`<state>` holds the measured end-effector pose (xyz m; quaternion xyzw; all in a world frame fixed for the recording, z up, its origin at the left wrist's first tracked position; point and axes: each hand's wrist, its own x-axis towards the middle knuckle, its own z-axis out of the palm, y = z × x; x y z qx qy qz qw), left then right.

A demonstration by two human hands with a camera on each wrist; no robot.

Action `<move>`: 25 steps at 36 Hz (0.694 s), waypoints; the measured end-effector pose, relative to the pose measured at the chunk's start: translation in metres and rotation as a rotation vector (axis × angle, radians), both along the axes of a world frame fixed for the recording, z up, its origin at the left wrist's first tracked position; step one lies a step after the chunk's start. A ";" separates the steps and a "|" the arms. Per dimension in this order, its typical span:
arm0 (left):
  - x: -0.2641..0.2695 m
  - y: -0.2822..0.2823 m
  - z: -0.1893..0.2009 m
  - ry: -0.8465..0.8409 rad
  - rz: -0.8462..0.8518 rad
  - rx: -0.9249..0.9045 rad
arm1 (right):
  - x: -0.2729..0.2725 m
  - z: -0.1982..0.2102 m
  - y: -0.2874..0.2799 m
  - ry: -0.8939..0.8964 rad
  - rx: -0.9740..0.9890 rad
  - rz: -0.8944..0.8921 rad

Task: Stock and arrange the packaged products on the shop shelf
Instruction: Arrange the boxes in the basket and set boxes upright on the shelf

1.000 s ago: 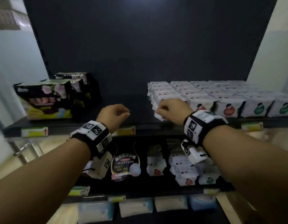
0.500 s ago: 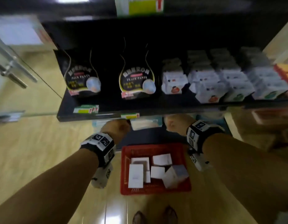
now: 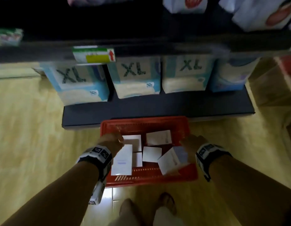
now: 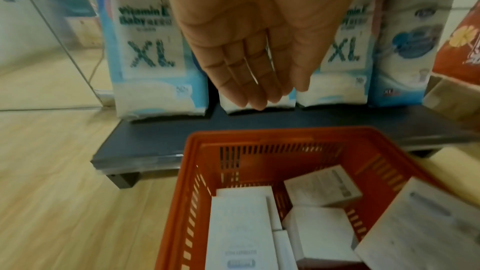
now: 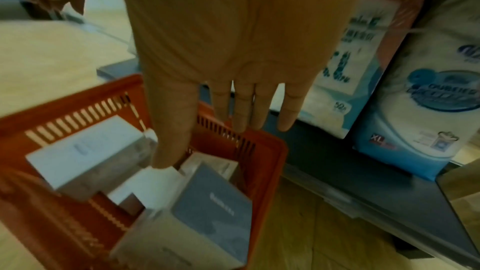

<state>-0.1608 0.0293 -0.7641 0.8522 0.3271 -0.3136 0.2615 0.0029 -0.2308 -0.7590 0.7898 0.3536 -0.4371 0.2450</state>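
A red plastic basket stands on the floor in front of the bottom shelf, holding several white boxes. My left hand hovers over the basket's left side with straight fingers and holds nothing. My right hand hovers over the basket's right side, fingers straight and spread, empty. A box with a grey face lies tilted just below the right hand. In the left wrist view the basket and its white boxes lie under the palm.
Tall blue-and-white XL packs stand in a row on the dark bottom shelf. A shelf edge with a price label runs above. A cardboard box sits at right. Wooden floor surrounds the basket; my feet are below it.
My view has tipped from the upper shelf down to the floor. Both hands have dropped from the shelf to just over the red basket and have uncurled.
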 end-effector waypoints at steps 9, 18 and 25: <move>0.015 -0.039 -0.130 0.153 -0.436 0.069 | -0.001 -0.097 -0.026 0.046 -0.004 0.018; 0.051 -0.097 -0.213 0.157 -0.801 0.200 | 0.021 -0.136 -0.035 0.123 0.060 0.128; 0.058 -0.139 -0.259 0.144 -0.744 0.196 | 0.015 -0.161 -0.056 0.054 0.247 0.167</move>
